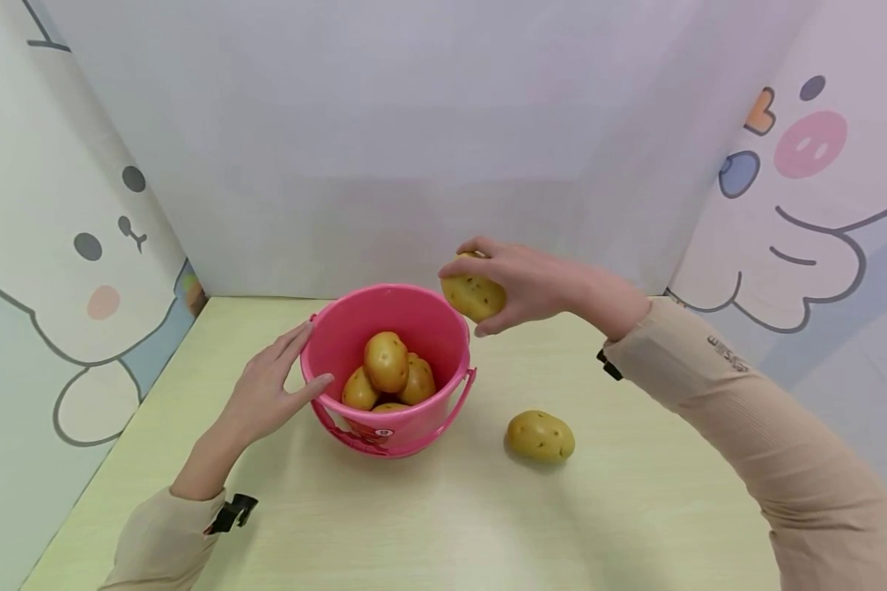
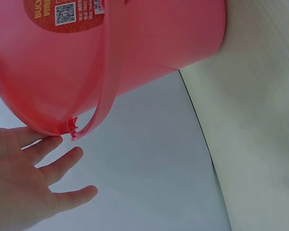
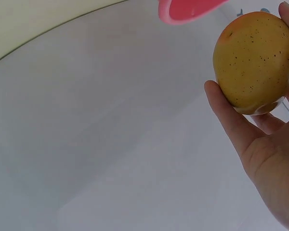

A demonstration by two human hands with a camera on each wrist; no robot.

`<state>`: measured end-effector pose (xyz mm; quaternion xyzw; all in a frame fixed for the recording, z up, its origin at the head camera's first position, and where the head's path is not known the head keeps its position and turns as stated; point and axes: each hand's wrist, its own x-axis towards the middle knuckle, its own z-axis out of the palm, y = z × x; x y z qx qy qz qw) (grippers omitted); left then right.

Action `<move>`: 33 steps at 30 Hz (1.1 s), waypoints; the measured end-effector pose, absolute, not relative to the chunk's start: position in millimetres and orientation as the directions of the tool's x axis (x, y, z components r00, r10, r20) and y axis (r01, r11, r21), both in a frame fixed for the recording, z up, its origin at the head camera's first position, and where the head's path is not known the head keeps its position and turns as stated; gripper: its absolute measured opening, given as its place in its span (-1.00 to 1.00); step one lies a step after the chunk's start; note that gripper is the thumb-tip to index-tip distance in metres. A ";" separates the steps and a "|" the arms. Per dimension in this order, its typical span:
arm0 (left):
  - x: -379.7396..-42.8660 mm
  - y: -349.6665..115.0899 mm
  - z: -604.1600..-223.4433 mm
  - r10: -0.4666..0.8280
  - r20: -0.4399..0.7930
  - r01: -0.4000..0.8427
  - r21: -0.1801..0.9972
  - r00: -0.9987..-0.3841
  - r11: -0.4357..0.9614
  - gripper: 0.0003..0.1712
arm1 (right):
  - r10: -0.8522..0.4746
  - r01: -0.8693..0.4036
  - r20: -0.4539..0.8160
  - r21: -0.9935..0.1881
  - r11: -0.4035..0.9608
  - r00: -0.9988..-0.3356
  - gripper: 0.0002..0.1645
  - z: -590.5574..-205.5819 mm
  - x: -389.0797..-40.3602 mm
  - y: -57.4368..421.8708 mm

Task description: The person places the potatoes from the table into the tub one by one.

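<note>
Just right of the round pink plastic bucket [image 1: 384,308], an oval yellow-brown potato [image 1: 540,437] sits on the pale yellow desk [image 1: 414,525]. Left hand [image 1: 266,390] touches the bucket's left rim, fingers spread! Inside, four potatoes [image 1: 386,361], the lowest mostly hidden. By the far-right rim, the right hand [image 1: 525,279] curls its fingers round another potato [image 1: 473,294], partly covering it. Behind: the desk's edge.

The pale table [image 1: 443,533] bears a bucket [image 1: 417,423] and potato [image 1: 540,437].

Looks like a makeshift screened-off booth, wider room unclear, judging by a plain pale backdrop [image 1: 429,148] behind the pink bucket [image 1: 392,308], a cartoon-printed sheet [image 1: 37,205] on its left, another cartoon-printed sheet [image 1: 813,213] on its right, and a wood-grain tabletop [image 1: 392,529] beneath it.
</note>
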<state>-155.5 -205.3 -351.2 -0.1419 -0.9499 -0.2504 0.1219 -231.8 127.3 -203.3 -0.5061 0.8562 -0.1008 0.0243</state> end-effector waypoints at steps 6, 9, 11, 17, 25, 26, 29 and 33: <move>-155.2 -204.7 -350.2 0.209 0.297 0.327 0.435 -0.932 0.839 -0.11 | -0.872 -0.857 0.043 -0.216 0.468 -0.487 -0.22 -199.9 -231.5 117.4; -155.0 -204.4 -349.8 0.208 0.292 0.324 0.437 -0.933 0.839 -0.10 | -0.867 -0.850 0.026 -0.215 0.481 -0.497 -0.23 -198.8 -230.3 111.6; -154.8 -204.3 -349.6 0.207 0.293 0.324 0.438 -0.933 0.839 -0.10 | -0.863 -0.844 0.014 -0.218 0.490 -0.505 -0.22 -198.5 -229.4 107.7; -154.9 -203.8 -350.1 0.206 0.294 0.323 0.438 -0.933 0.839 -0.10 | -0.862 -0.839 -0.011 -0.225 0.496 -0.507 -0.21 -199.8 -228.7 95.0; -155.1 -203.5 -350.8 0.204 0.293 0.322 0.441 -0.934 0.838 -0.10 | -0.858 -0.824 -0.034 -0.261 0.502 -0.512 -0.18 -205.3 -227.3 80.5; -155.2 -203.6 -350.8 0.205 0.294 0.323 0.441 -0.934 0.838 -0.10 | -0.859 -0.824 -0.037 -0.264 0.501 -0.511 -0.18 -206.2 -227.2 78.9; -155.5 -203.7 -350.7 0.208 0.300 0.328 0.438 -0.931 0.837 -0.10 | -0.862 -0.824 -0.038 -0.274 0.496 -0.506 -0.18 -208.4 -227.5 74.2; -155.9 -203.5 -350.6 0.209 0.301 0.330 0.439 -0.930 0.836 -0.10 | -0.863 -0.822 -0.040 -0.287 0.492 -0.503 -0.19 -209.3 -228.7 67.5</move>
